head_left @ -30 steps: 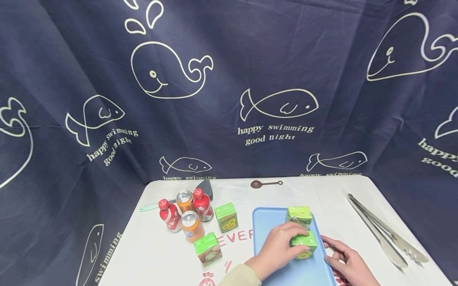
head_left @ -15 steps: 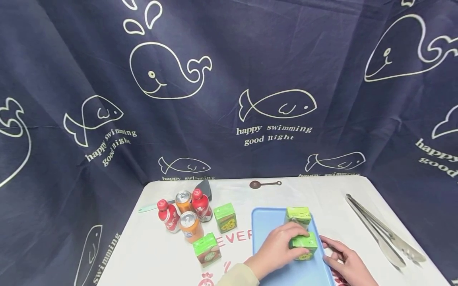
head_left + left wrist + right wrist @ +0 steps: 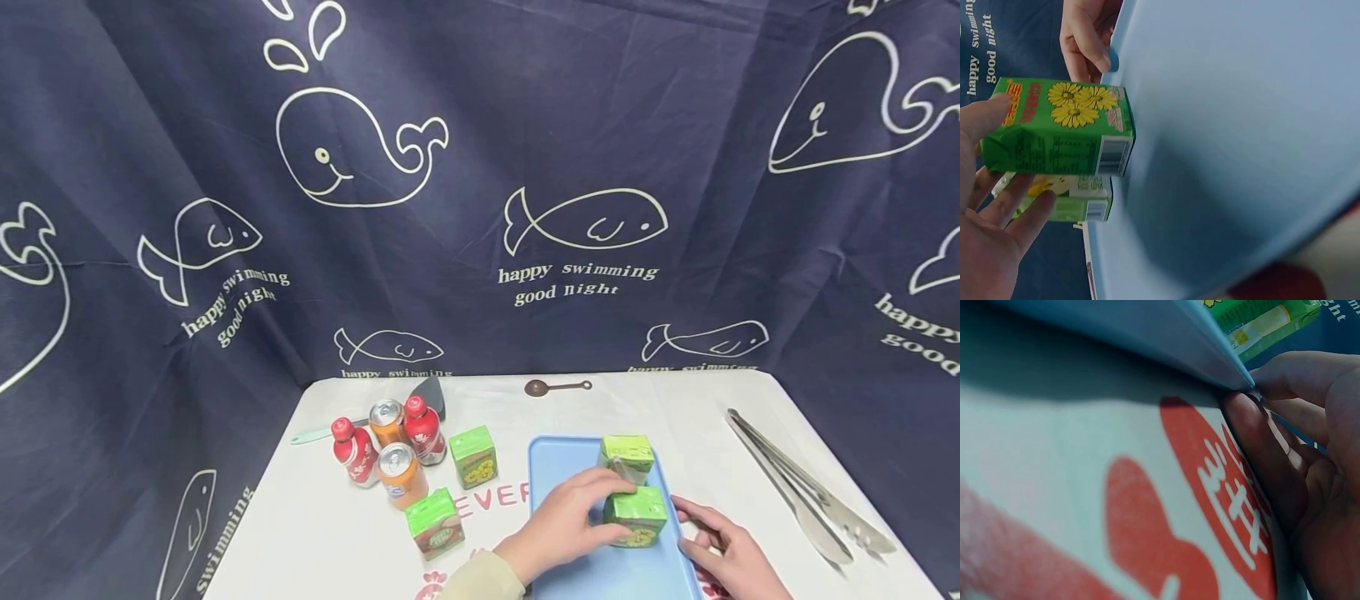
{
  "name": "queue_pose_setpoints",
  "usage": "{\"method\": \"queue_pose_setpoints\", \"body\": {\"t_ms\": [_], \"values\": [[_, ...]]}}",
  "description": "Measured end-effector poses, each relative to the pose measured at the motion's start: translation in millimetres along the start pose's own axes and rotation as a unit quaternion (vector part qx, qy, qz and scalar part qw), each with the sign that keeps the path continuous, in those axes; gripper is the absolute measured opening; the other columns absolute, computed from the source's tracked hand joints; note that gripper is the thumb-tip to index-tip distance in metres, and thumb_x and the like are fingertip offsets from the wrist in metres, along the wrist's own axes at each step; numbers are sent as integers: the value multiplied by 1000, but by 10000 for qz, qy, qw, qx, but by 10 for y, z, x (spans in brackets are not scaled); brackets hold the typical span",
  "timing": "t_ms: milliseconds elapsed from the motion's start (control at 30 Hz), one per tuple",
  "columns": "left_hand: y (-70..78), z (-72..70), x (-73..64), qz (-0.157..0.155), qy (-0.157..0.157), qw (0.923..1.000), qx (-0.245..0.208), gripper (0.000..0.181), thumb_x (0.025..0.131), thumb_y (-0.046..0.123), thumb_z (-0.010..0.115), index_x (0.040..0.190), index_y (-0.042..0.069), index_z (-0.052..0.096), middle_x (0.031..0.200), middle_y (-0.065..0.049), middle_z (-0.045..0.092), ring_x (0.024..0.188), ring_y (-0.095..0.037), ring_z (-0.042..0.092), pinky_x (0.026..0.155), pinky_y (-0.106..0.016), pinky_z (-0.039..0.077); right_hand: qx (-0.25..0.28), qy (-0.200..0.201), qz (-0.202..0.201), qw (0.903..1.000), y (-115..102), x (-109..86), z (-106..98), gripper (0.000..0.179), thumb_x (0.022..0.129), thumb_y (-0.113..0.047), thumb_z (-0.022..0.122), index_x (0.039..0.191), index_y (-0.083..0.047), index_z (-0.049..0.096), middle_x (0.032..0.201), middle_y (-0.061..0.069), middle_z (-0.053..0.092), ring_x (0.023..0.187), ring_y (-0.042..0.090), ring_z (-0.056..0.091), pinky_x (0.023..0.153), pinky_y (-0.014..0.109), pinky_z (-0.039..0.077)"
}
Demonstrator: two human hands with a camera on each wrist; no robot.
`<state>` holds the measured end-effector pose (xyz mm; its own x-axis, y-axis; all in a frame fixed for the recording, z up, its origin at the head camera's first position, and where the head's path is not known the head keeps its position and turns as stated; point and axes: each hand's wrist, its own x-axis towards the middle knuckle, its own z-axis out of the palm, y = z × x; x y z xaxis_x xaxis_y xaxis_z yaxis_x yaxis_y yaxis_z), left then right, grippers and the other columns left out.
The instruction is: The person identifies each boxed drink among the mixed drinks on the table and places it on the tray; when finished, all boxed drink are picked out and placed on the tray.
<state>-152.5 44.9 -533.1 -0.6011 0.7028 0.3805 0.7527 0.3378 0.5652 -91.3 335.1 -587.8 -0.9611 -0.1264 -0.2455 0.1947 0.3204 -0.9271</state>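
On the blue tray (image 3: 570,467) stands a green drink carton with yellow flowers (image 3: 636,518), upright close to the tray's right side. My left hand (image 3: 566,521) is beside it, fingers loosely spread. In the left wrist view, the thumb (image 3: 988,115) overlaps the carton's top end and the other fingers reach past its side. Just behind stands a second green carton (image 3: 628,454), partly covered by the first. At the tray's right rim, my right hand (image 3: 727,546) pinches the edge; the right wrist view shows the thumb (image 3: 1250,422) low against the rim.
Left of the tray stand two more green cartons (image 3: 474,457), (image 3: 435,523), two orange cans (image 3: 402,479) and two red bottles (image 3: 355,454). A spatula (image 3: 429,396) lies behind them. A brown measuring spoon (image 3: 557,387) is at the back, metal tongs (image 3: 806,483) at right.
My left hand has loosened from the front carton and drawn slightly left, showing more of its top and front. The right hand stays at the tray's rim.
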Motion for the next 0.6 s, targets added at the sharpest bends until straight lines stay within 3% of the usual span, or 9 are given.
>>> {"method": "queue_pose_setpoints", "body": {"t_ms": [233,600], "values": [[-12,-220,-110,-29,-86,10000,-37,51,96,29,78,143,23,61,140,13,58,129,2,52,110,-14,37,-15,52,0,10000,0,-1,0,72,100,-22,72,157,7,36,97,13,65,53,16,55,46,35,54],[-62,-533,-334,280,-127,9992,268,41,99,34,74,136,20,66,135,12,62,129,2,53,109,-15,40,-46,146,-119,9998,-5,-13,9,71,100,-21,72,156,7,39,114,13,63,56,18,57,47,35,55]]}}
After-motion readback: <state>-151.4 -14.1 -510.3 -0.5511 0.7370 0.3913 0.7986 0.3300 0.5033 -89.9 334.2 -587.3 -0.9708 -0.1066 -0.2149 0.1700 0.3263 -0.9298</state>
